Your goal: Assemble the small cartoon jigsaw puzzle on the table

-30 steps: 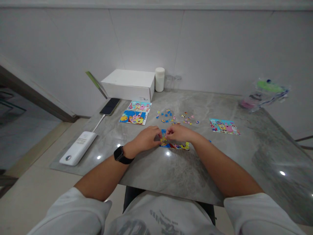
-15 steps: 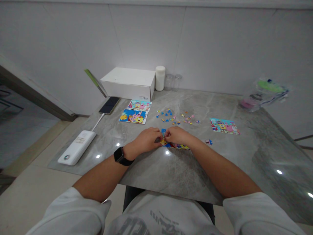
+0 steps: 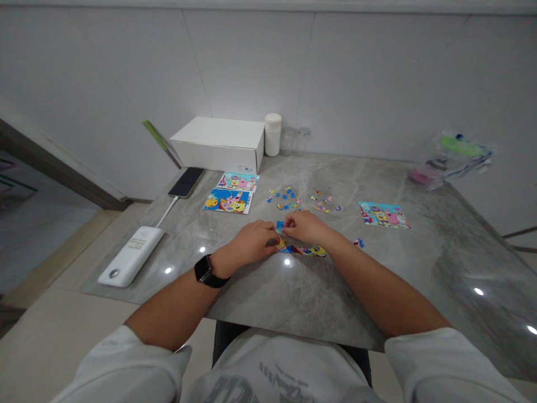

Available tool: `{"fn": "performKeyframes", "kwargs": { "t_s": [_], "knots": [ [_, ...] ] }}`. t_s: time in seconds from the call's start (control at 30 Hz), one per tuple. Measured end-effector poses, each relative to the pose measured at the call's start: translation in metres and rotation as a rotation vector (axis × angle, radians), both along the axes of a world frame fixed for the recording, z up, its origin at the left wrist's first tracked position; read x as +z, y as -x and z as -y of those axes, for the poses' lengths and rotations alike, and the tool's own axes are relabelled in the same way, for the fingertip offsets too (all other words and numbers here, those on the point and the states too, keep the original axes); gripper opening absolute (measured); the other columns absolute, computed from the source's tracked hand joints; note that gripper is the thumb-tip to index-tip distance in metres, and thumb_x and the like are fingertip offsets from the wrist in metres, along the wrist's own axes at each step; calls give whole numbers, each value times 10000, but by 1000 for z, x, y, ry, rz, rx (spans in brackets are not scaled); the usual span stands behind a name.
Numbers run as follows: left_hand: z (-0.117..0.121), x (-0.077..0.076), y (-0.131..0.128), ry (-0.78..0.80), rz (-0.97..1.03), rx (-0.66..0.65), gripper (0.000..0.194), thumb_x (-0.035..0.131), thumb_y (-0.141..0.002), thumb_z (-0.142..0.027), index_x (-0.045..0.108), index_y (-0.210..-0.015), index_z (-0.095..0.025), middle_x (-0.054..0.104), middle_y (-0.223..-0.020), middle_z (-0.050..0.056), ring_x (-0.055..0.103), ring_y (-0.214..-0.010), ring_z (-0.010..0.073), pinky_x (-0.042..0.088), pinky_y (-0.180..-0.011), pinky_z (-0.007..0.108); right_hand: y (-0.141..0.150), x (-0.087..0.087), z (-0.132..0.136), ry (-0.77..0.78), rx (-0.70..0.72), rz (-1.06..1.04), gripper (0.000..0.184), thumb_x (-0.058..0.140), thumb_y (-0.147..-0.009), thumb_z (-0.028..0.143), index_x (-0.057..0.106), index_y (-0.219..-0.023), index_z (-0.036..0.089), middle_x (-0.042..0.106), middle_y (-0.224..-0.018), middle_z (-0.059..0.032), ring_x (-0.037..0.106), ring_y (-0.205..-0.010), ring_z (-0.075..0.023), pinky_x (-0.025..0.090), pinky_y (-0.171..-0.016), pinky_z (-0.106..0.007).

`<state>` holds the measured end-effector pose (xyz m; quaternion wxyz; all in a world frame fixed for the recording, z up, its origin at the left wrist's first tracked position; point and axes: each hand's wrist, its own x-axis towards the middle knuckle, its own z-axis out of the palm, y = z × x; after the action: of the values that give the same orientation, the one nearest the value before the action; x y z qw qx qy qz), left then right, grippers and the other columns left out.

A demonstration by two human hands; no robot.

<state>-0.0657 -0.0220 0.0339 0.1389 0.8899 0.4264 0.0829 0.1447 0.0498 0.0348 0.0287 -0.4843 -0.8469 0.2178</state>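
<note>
A partly joined jigsaw puzzle (image 3: 311, 251) with a colourful cartoon picture lies on the grey table in front of me. My left hand (image 3: 257, 242) is closed at its left edge, thumb and curled fingers holding the border. Over its upper left part, my right hand (image 3: 302, 226) pinches at a blue puzzle piece (image 3: 279, 225); the fingertips hide most of what they hold. My right wrist and hand cover much of the puzzle's top. Loose puzzle pieces (image 3: 287, 196) lie scattered beyond my hands, and one more loose piece (image 3: 358, 243) sits beside my right forearm.
Two picture cards (image 3: 229, 201) lie at the left and another card (image 3: 385, 215) at the right. Behind stand a white box (image 3: 218, 143), a white bottle (image 3: 273, 135) and two clear glasses (image 3: 302, 141). A phone (image 3: 187, 182) is cabled to a white power bank (image 3: 132, 254). A plastic bag (image 3: 440, 165) is at right.
My right hand has shifted slightly up and left, baring more of the puzzle beneath. My left hand stays at the puzzle's left edge, its fingers a little changed. The view has moved slightly.
</note>
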Motion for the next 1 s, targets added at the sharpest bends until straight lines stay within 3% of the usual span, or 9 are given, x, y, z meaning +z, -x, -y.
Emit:
{"fn": "performKeyframes", "kwargs": {
  "t_s": [0.17,0.33,0.5,0.77,1.0],
  "knots": [
    [-2,0,3,35,47,33,144,708,-966,-266,803,-1069,-231,718,-1085,69,676,-1016,234,525,-892,344,-2,3,-32,-198,-83,-37,192,689,-963,263,797,-1110,205,802,-1018,-86,717,-932,-226,506,-839,-315],
    [-5,0,7,0,71,103,144,696,-972,-283,800,-1060,-237,711,-1087,68,672,-994,226,533,-867,334,14,-5,-66,-268,106,73,314,684,-961,190,793,-1252,230,765,-1197,-124,697,-1097,-249,505,-957,-333],
    [-8,-3,11,-42,94,134,150,685,-990,-320,798,-1029,-229,711,-1078,68,675,-989,233,533,-854,338,29,-5,-84,-237,205,192,310,754,-906,211,818,-1209,235,769,-1221,-123,705,-1074,-250,509,-904,-307],
    [-9,1,12,-80,91,143,189,656,-1014,-338,793,-1061,-215,703,-1087,69,666,-976,221,523,-843,325,41,16,-92,-119,205,302,216,758,-846,151,821,-1046,204,816,-1088,-67,717,-952,-208,472,-768,-256],
    [-5,4,10,-21,94,12,165,692,-981,-278,801,-1095,-230,706,-1097,65,674,-975,214,515,-832,307,4,28,-63,-16,112,-84,176,799,-839,178,792,-1014,199,796,-960,-29,706,-855,-162,486,-749,-241]
  ]
}}
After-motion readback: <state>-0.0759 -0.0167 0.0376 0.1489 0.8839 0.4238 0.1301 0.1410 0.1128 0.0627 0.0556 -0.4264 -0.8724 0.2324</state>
